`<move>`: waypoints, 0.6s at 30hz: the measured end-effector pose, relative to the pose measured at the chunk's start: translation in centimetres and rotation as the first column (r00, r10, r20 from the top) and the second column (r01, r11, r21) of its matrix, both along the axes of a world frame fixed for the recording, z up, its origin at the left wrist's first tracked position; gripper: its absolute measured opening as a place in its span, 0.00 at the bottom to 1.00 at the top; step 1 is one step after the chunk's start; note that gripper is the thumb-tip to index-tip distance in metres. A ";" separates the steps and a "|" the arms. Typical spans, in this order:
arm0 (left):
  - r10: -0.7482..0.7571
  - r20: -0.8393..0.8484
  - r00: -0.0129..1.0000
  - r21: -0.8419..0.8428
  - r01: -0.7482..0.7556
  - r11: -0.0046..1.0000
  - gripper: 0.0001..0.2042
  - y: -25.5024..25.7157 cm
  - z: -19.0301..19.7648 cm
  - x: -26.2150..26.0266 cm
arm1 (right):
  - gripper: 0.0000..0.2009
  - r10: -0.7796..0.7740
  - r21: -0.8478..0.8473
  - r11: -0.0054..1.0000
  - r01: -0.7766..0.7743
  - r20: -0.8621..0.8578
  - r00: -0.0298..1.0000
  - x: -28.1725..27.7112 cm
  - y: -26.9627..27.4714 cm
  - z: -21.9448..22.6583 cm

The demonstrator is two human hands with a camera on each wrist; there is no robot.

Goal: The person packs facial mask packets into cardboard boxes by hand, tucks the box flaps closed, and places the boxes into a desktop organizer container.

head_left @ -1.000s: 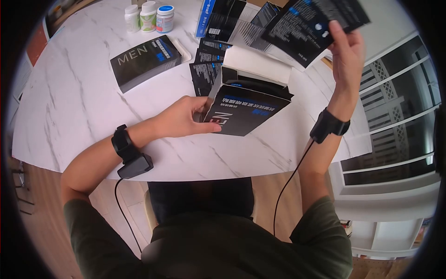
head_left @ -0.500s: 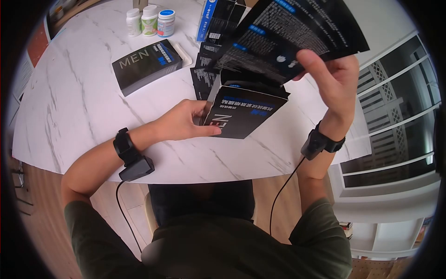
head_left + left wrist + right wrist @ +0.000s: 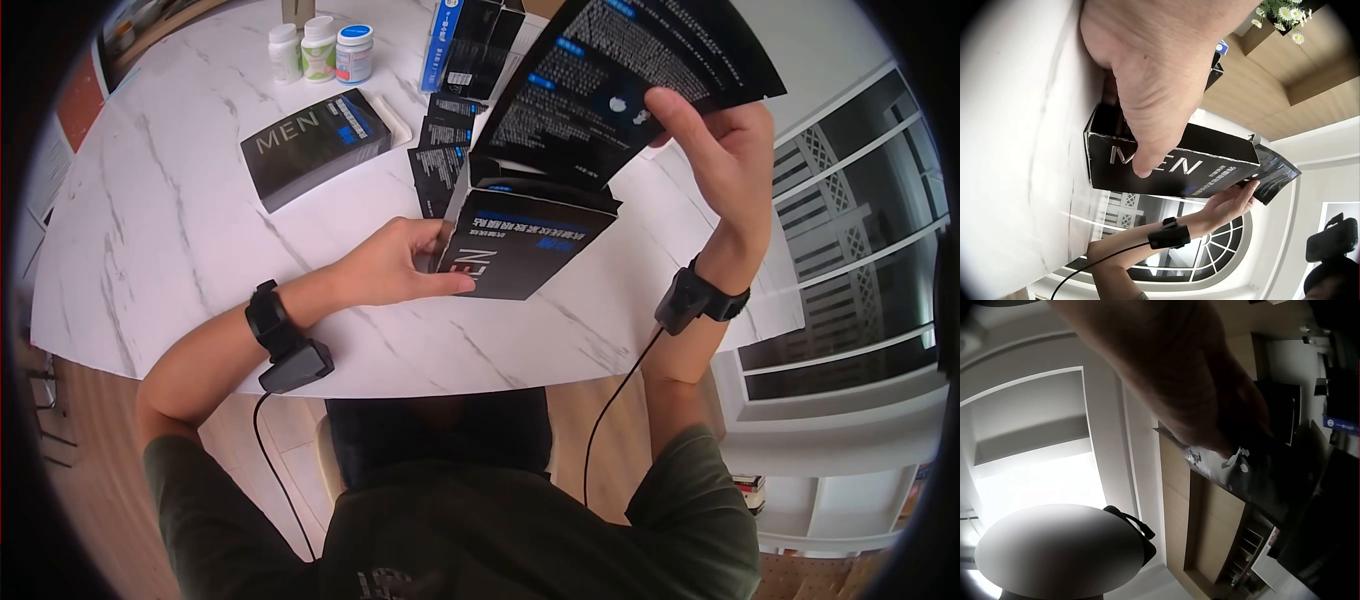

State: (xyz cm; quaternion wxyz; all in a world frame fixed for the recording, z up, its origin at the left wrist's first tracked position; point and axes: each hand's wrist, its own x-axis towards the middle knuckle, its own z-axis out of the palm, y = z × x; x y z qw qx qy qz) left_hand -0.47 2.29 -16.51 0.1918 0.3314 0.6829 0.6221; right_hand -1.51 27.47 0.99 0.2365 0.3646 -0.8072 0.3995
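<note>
In the head view my left hand [image 3: 400,262] grips the left side of an upright black box [image 3: 535,255], thumb across its front, over the MEN lettering. The box's top is open. My right hand [image 3: 725,160] pinches a black sachet [image 3: 590,90] printed with white text, its lower edge at the box's opening; how far it reaches inside is hidden. In the left wrist view the thumb of my left hand [image 3: 1154,87] presses the box [image 3: 1172,172]. The right wrist view shows my right hand [image 3: 1179,375] on the dark sachet [image 3: 1260,481].
Several black sachets [image 3: 437,170] lie left of the held box. A second MEN box [image 3: 315,145] lies farther left on the marbled table [image 3: 180,230]. Three bottles [image 3: 318,50] stand at the back left, and blue and black boxes [image 3: 470,50] at the back middle.
My right hand has brought the sachet down and left from the upper right to the box's opening. My left hand keeps its grip, with little movement.
</note>
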 end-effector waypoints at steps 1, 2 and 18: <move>0.000 0.020 1.000 0.012 -0.001 1.000 0.16 0.0 -0.2 -0.1 | 0.10 0.002 0.009 1.000 -0.003 0.035 0.999 -0.1 0.2 0.0; -0.002 0.022 1.000 0.012 0.001 1.000 0.16 -0.1 -0.2 -0.2 | 0.10 0.004 0.018 1.000 -0.006 0.070 0.998 -0.1 0.4 0.0; 0.029 -0.034 0.999 -0.070 -0.031 0.997 0.15 0.0 0.3 0.0 | 0.09 -0.016 0.134 0.991 -0.004 0.151 0.988 1.4 1.6 0.4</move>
